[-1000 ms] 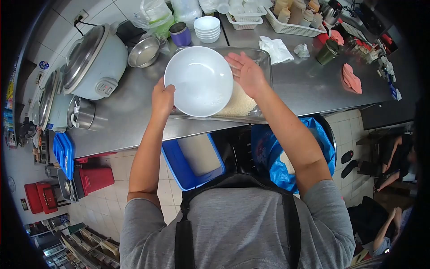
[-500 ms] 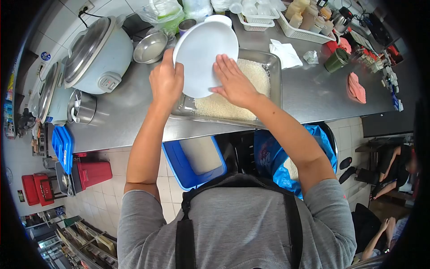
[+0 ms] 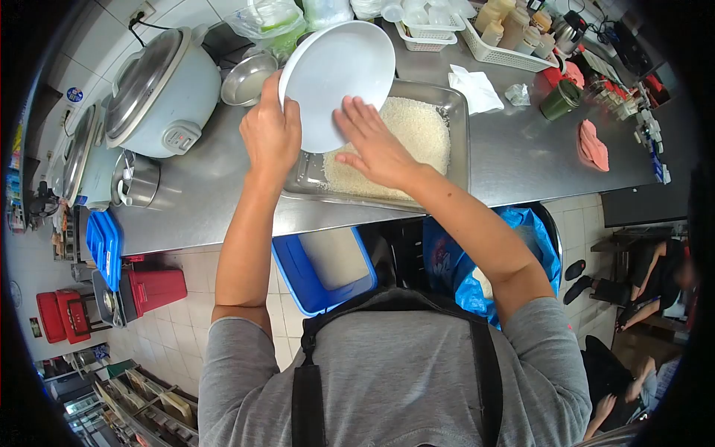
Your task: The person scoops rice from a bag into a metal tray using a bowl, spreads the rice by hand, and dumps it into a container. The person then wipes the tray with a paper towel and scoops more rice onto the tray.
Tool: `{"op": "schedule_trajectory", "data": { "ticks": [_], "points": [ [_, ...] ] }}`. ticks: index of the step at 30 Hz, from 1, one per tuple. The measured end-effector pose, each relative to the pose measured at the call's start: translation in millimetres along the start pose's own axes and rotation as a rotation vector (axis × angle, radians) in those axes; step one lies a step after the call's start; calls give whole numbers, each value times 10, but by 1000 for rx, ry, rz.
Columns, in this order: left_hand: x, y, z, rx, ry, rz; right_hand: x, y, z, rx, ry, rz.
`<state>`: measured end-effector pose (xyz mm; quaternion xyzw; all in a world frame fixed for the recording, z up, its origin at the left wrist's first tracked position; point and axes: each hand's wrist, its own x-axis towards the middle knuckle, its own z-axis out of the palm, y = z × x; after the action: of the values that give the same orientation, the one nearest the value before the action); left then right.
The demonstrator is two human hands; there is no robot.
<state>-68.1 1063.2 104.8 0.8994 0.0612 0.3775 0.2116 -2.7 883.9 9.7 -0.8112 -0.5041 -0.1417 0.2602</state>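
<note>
Your left hand (image 3: 269,134) clamps the rim of a plain white bowl (image 3: 331,78), tilted over the metal tray (image 3: 459,141) and hiding part of its rice (image 3: 421,138), your right hand (image 3: 378,149) open before it, contact unclear, small metal bowl (image 3: 246,80) and rice cooker (image 3: 153,100) leftward.

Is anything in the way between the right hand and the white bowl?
Nothing visible. The right hand is in front of the bowl, though I can't tell whether they touch. The left hand holds the bowl's left side, apart from the right hand.
</note>
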Motion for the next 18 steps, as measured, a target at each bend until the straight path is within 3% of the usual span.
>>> {"op": "schedule_trajectory", "data": {
  "ticks": [5,8,14,18],
  "points": [
    [11,21,12,30,-34,-7,-164,-114,43,-43,-92,3],
    [-6,-30,53,94,-13,68,-228,-133,-4,-323,-296,175],
    [-52,-47,103,95,-19,62,-17,-331,-110,-247,-114,6],
    [-59,-13,-14,96,-10,49,-109,-173,99,-273,-154,122]
  ]
}}
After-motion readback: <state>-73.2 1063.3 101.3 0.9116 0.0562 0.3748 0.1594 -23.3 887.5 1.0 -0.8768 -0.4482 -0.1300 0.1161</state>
